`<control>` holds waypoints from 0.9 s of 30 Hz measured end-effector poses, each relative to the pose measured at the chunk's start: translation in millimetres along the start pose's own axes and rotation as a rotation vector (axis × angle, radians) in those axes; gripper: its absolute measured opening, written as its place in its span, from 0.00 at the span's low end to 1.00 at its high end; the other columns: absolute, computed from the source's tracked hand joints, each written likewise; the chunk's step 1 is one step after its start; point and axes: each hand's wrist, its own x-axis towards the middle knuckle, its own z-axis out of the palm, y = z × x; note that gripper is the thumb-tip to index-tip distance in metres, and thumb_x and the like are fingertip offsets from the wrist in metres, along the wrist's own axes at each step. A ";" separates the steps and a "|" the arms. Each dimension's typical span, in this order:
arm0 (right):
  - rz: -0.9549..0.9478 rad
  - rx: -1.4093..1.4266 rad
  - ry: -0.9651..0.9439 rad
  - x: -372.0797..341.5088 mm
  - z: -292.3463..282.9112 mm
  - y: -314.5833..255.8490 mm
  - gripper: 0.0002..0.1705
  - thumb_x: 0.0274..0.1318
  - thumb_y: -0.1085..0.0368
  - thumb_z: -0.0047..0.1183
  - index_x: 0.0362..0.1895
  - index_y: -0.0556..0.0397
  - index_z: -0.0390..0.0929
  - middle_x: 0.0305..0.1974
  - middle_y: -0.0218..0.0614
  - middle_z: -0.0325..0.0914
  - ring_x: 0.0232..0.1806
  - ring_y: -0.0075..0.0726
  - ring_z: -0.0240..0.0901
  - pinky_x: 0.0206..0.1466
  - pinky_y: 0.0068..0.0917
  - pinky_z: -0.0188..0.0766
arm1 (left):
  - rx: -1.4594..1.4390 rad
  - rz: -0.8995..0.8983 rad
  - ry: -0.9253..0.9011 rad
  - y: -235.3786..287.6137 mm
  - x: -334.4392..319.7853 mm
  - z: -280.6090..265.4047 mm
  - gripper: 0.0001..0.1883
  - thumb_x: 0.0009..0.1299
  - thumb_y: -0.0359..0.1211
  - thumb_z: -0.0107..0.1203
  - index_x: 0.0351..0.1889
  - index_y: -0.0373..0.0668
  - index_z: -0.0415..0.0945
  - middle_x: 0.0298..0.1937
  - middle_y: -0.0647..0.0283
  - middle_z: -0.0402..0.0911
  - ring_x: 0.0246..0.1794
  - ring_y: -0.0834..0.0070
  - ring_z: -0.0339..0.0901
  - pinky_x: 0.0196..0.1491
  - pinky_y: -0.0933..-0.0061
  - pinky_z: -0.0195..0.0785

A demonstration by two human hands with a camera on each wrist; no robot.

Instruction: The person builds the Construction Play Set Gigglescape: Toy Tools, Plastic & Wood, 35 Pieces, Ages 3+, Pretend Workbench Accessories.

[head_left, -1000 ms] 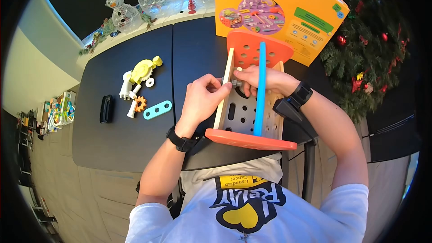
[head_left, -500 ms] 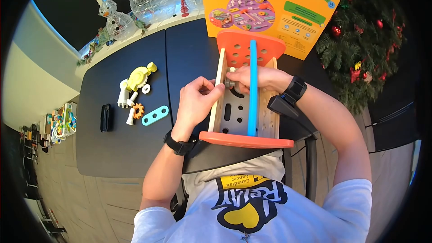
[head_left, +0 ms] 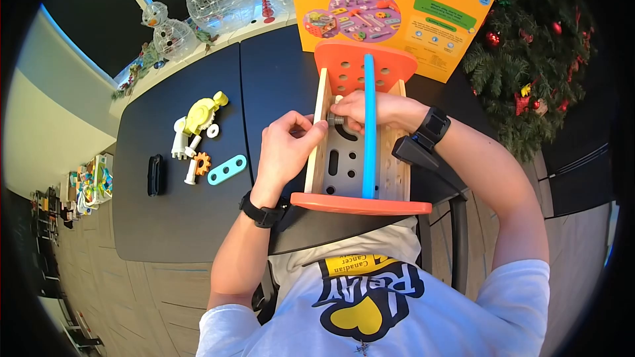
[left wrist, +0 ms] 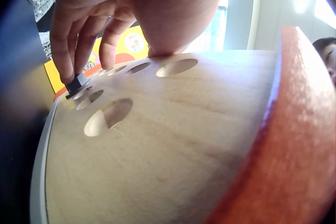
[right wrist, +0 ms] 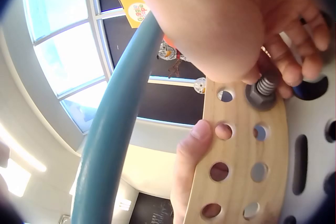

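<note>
A wooden toy toolbox with orange ends [head_left: 360, 203] and a blue rod handle [head_left: 369, 152] stands before me. Through its left perforated side panel [right wrist: 239, 153] runs a grey bolt [right wrist: 266, 84], with a hexagonal nut [right wrist: 257, 99] against the inner face. My left hand [head_left: 286, 149] hooks its thumb over the panel's top edge, and its fingertips hold the hexagonal bolt head [left wrist: 77, 84] on the outer face. Reaching in under the handle, my right hand [head_left: 377, 109] has its fingers around the nut and the bolt's threaded end; its thumb is mostly hidden.
On the black table's left lie a yellow toy tool [head_left: 202, 116], white bolts [head_left: 192, 170], an orange gear [head_left: 202, 163], a teal three-hole strip [head_left: 227, 170] and a black case [head_left: 155, 175]. A yellow box [head_left: 397, 20] stands behind, beside a decorated tree [head_left: 522, 59].
The toolbox, hands and table have shifted a little left in the head view. Both hands stay at the bolt, with only slight movement of the right fingers.
</note>
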 end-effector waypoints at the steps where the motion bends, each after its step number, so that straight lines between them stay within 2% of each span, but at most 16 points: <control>1: 0.012 0.027 0.020 -2.6 1.8 -2.9 0.22 0.80 0.50 0.43 0.42 0.56 0.77 0.21 0.28 0.72 0.23 0.23 0.69 0.30 0.26 0.66 | -0.005 0.006 0.001 0.0 -0.1 0.1 0.17 0.72 0.39 0.68 0.34 0.32 0.80 0.42 0.56 0.90 0.39 0.80 0.81 0.46 0.74 0.76; 7: -0.149 -0.017 0.000 3.9 4.6 13.2 0.24 0.81 0.48 0.41 0.43 0.57 0.77 0.21 0.29 0.73 0.23 0.25 0.69 0.30 0.27 0.67 | -0.011 0.019 0.009 -1.2 -0.1 0.5 0.17 0.72 0.39 0.68 0.34 0.32 0.80 0.41 0.57 0.90 0.38 0.81 0.81 0.45 0.74 0.76; 10: -0.055 -0.055 -0.092 18.0 -3.6 21.1 0.27 0.77 0.42 0.47 0.48 0.55 0.80 0.28 0.29 0.76 0.24 0.23 0.70 0.26 0.25 0.66 | -0.010 0.012 0.006 1.7 -1.0 0.4 0.17 0.72 0.39 0.68 0.34 0.32 0.80 0.41 0.57 0.90 0.38 0.81 0.81 0.45 0.74 0.76; 13: 0.008 -0.058 -0.071 23.2 -3.9 21.4 0.26 0.78 0.44 0.47 0.48 0.56 0.80 0.29 0.29 0.77 0.24 0.22 0.69 0.25 0.25 0.65 | -0.007 0.016 0.009 1.6 -1.0 0.6 0.17 0.72 0.39 0.68 0.34 0.33 0.80 0.40 0.57 0.90 0.38 0.81 0.80 0.45 0.75 0.75; 16: -0.011 0.061 0.028 -1.6 5.7 -0.2 0.23 0.82 0.50 0.41 0.40 0.57 0.76 0.21 0.28 0.72 0.22 0.25 0.69 0.29 0.27 0.67 | -0.004 0.016 0.009 1.3 -1.1 0.4 0.17 0.72 0.39 0.68 0.34 0.33 0.80 0.38 0.59 0.89 0.37 0.81 0.80 0.44 0.75 0.75; 18: -0.085 0.022 0.017 -0.1 5.8 5.7 0.24 0.82 0.50 0.41 0.39 0.57 0.76 0.21 0.28 0.72 0.22 0.26 0.69 0.29 0.27 0.67 | -0.002 0.022 0.011 0.3 -0.7 0.6 0.17 0.72 0.39 0.68 0.34 0.33 0.80 0.36 0.60 0.88 0.36 0.82 0.79 0.43 0.75 0.74; 21: -0.116 -0.011 -0.016 2.8 4.3 10.2 0.24 0.81 0.49 0.42 0.39 0.56 0.76 0.21 0.29 0.72 0.22 0.26 0.69 0.29 0.27 0.67 | -0.007 0.000 0.014 -1.3 0.8 0.1 0.20 0.68 0.42 0.70 0.32 0.32 0.80 0.44 0.52 0.91 0.37 0.76 0.85 0.44 0.70 0.79; 22: -0.113 -0.018 -0.029 4.3 2.4 10.9 0.24 0.81 0.49 0.43 0.39 0.56 0.75 0.21 0.29 0.73 0.22 0.26 0.69 0.29 0.27 0.67 | -0.005 -0.001 0.013 -0.5 0.5 0.0 0.20 0.68 0.43 0.70 0.32 0.32 0.80 0.44 0.51 0.91 0.38 0.75 0.86 0.44 0.70 0.79; 25: -0.085 -0.074 -0.100 16.0 -4.6 16.5 0.23 0.79 0.47 0.47 0.45 0.55 0.79 0.30 0.30 0.79 0.23 0.24 0.73 0.25 0.25 0.70 | 0.000 -0.004 0.011 1.7 0.1 -0.6 0.20 0.68 0.43 0.70 0.32 0.32 0.80 0.45 0.51 0.91 0.39 0.74 0.87 0.45 0.70 0.79; 27: -0.010 -0.048 -0.061 13.4 -3.8 12.2 0.24 0.79 0.46 0.45 0.46 0.55 0.80 0.29 0.30 0.80 0.23 0.24 0.73 0.25 0.25 0.71 | 0.005 -0.009 0.011 1.3 0.1 -0.7 0.20 0.68 0.43 0.70 0.32 0.32 0.80 0.46 0.50 0.91 0.39 0.73 0.87 0.46 0.69 0.80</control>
